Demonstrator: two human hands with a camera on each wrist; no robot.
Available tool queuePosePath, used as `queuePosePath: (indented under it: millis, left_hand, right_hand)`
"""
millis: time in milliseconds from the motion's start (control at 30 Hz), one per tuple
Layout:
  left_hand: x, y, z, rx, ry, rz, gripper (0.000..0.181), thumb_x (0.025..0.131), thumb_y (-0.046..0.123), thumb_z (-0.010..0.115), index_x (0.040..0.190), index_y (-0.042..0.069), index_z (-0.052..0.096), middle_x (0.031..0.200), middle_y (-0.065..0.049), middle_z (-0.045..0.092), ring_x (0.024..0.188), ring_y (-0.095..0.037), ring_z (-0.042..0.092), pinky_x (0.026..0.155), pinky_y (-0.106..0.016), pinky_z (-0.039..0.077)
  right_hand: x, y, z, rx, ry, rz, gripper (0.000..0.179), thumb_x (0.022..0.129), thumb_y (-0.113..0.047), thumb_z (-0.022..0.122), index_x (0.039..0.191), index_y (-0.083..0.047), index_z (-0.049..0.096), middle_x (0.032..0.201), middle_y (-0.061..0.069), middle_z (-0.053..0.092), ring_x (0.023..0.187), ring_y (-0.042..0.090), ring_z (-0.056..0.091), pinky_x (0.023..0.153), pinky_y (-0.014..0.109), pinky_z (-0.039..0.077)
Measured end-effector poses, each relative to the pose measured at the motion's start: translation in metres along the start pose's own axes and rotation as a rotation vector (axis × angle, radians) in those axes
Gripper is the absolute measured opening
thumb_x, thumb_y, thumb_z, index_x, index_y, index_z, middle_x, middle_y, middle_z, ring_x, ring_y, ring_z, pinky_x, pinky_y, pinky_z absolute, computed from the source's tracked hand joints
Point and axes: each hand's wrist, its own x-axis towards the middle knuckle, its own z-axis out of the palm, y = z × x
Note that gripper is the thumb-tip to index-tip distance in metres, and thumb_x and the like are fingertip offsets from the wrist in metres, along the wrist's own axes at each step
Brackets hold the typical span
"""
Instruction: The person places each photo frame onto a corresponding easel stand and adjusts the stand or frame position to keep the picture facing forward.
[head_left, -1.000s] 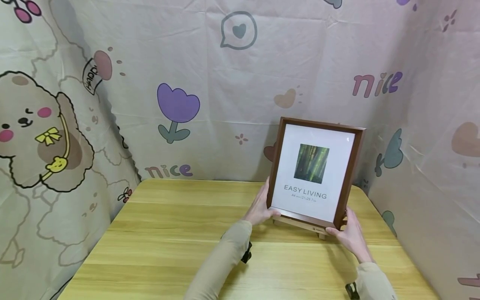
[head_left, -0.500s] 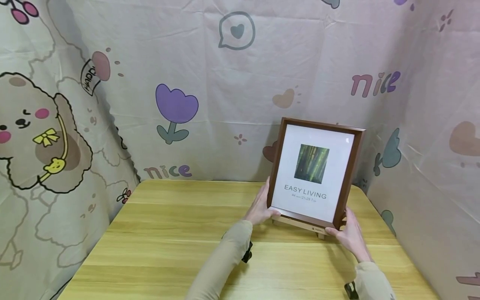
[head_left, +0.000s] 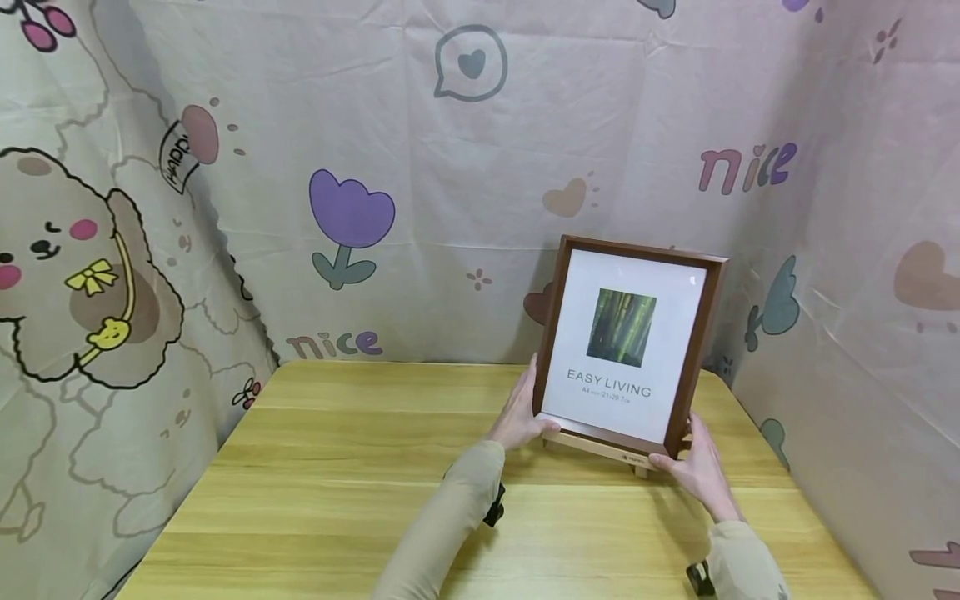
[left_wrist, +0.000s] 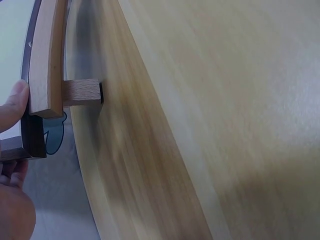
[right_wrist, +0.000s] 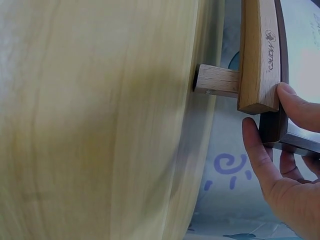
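A brown picture frame (head_left: 692, 358) with a white "EASY LIVING" insert and a small bamboo picture leans upright on a light wooden easel stand (head_left: 600, 451). My left hand (head_left: 519, 419) grips its lower left corner, thumb on the front face and fingers round the side. At the lower right corner my right hand (head_left: 701, 471) holds on the same way; in the right wrist view its thumb (right_wrist: 297, 106) lies on the front and the fingers reach round the edge. The stand's ledge (left_wrist: 46, 65) and a short foot (left_wrist: 82, 92) show in the left wrist view. The frame's back is hidden.
The wooden table (head_left: 360, 467) extends to the left and in front of the stand. Patterned cloth (head_left: 450, 167) hangs behind it and at both sides. Black wrist straps (head_left: 494, 505) sit over the sleeves.
Both hands keep their hold on the picture frame, which stays in place on the stand. The whole head view shifts very slightly; nothing else visibly differs.
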Motion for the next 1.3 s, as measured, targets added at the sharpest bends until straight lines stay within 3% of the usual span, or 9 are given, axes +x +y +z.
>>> queuePosePath:
  millis: [167,267,400,533,667,833,1300]
  left_hand:
    - [-0.001,-0.002,0.001,0.013,-0.015,-0.03,0.127,0.075,0.017,0.089,0.163,0.016,-0.003,0.168,-0.017,0.02,0.154,-0.036,0.025,0.125,-0.053,0.029]
    - [-0.004,-0.003,0.001,-0.003,-0.029,-0.089,0.124,0.077,0.023,0.089,0.163,0.013,0.0,0.168,-0.017,0.019,0.154,-0.036,0.025,0.125,-0.054,0.028]
    - [-0.009,-0.004,0.003,-0.033,-0.04,-0.174,0.118,0.079,0.031,0.087,0.163,0.009,0.006,0.166,-0.02,0.024,0.143,-0.037,0.043,0.122,-0.052,0.035]
    - [-0.014,-0.004,0.004,-0.05,-0.05,-0.206,0.112,0.081,0.035,0.084,0.162,0.006,0.012,0.162,-0.023,0.033,0.133,-0.038,0.054,0.116,-0.051,0.043]
    - [-0.014,-0.004,0.005,-0.054,-0.061,-0.172,0.096,0.085,0.033,0.081,0.159,0.008,0.025,0.156,-0.019,0.045,0.137,-0.038,0.052,0.117,-0.052,0.042]
    - [-0.015,-0.004,0.005,-0.093,-0.058,-0.142,0.085,0.087,0.028,0.08,0.156,0.011,0.033,0.145,-0.017,0.057,0.134,-0.035,0.055,0.115,-0.051,0.044]
    - [-0.017,-0.005,0.001,-0.172,-0.04,-0.148,0.082,0.087,0.023,0.08,0.155,0.01,0.035,0.136,-0.021,0.063,0.123,-0.035,0.062,0.11,-0.051,0.047]
  right_hand:
    - [-0.001,0.0,-0.001,0.047,-0.026,0.033,0.096,0.083,-0.006,0.079,0.153,0.011,0.016,0.126,0.034,0.048,0.109,0.048,0.058,0.096,0.059,0.047]
    - [-0.002,0.001,-0.001,0.075,-0.041,0.049,0.098,0.084,-0.007,0.078,0.155,0.009,0.012,0.127,0.035,0.047,0.111,0.048,0.057,0.098,0.058,0.046]
    - [-0.004,0.002,-0.001,0.094,-0.067,0.068,0.101,0.087,-0.01,0.078,0.157,0.006,0.007,0.127,0.036,0.049,0.112,0.046,0.056,0.096,0.054,0.048]
    - [-0.005,0.004,-0.001,0.116,-0.105,0.112,0.104,0.09,-0.016,0.076,0.16,0.0,0.0,0.132,0.037,0.048,0.114,0.046,0.057,0.089,0.04,0.052]
    - [-0.006,0.003,-0.001,0.142,-0.134,0.142,0.105,0.093,-0.02,0.073,0.161,-0.007,-0.006,0.136,0.038,0.046,0.118,0.047,0.056,0.082,0.031,0.053]
    - [-0.007,0.002,0.0,0.141,-0.141,0.121,0.105,0.095,-0.019,0.071,0.161,-0.009,-0.009,0.141,0.04,0.044,0.122,0.053,0.053,0.083,0.032,0.053]
    - [-0.006,0.0,0.007,0.129,-0.099,0.079,0.1,0.094,-0.013,0.071,0.161,-0.005,-0.003,0.141,0.041,0.042,0.118,0.054,0.056,0.086,0.039,0.053]
